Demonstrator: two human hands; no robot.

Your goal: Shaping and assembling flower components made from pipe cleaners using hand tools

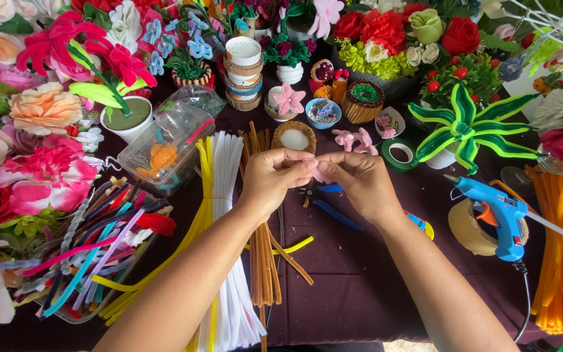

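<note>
Both hands are pinching a small pink piece (321, 175): left hand (274, 179) and right hand (358, 180) meeting above blue pliers (333, 210) on the dark table (360, 280).

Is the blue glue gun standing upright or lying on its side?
Upright: the blue glue gun stands with its grip downward and nozzle pointing left, beside the tape roll.

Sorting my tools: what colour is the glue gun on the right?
Light blue with an orange trigger; the glue gun shows in the head view, right of the right hand.
</note>
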